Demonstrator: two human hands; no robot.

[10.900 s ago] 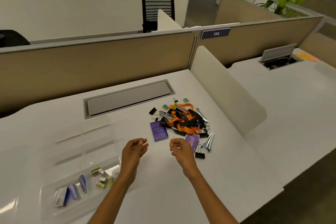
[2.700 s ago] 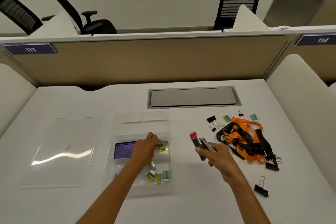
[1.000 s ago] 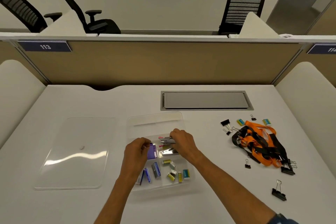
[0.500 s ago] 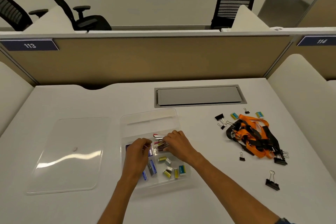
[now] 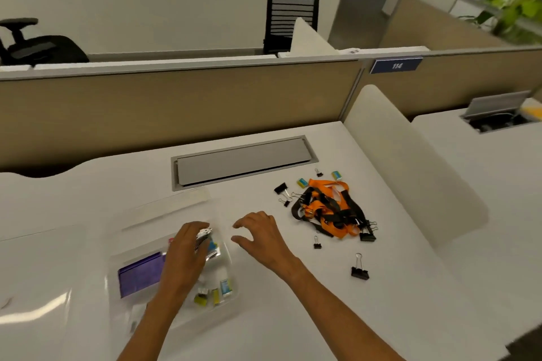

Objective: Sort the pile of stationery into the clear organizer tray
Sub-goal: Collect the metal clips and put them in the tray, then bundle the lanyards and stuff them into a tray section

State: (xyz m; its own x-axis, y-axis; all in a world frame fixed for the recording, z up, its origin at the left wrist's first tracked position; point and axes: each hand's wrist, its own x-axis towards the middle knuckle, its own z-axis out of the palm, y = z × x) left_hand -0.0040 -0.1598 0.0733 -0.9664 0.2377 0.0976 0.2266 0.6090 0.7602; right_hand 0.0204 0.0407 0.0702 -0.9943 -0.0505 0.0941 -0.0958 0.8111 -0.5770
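The clear organizer tray [image 5: 176, 212] lies on the white desk at front left. It holds purple boxes [image 5: 140, 272] and several small yellow and blue packets [image 5: 215, 293]. My left hand [image 5: 186, 252] is over the tray, its fingers curled round a silver metal tool [image 5: 204, 235]. My right hand [image 5: 259, 233] hovers just right of the tray with loosely spread fingers and holds nothing. The pile lies further right: tangled orange and black lanyards [image 5: 330, 211], black binder clips [image 5: 359, 271] [image 5: 280, 188] and two small packets [image 5: 302, 182].
The tray's clear lid [image 5: 35, 272] lies flat at the far left. A grey cable hatch [image 5: 243, 160] is set into the desk behind. A white curved divider [image 5: 410, 173] bounds the desk on the right, and a beige partition stands at the back.
My right hand has let go of the tools and pulled out of the tray to the right. My left hand stays over the tray, holding the silver tool. The view has swung right.
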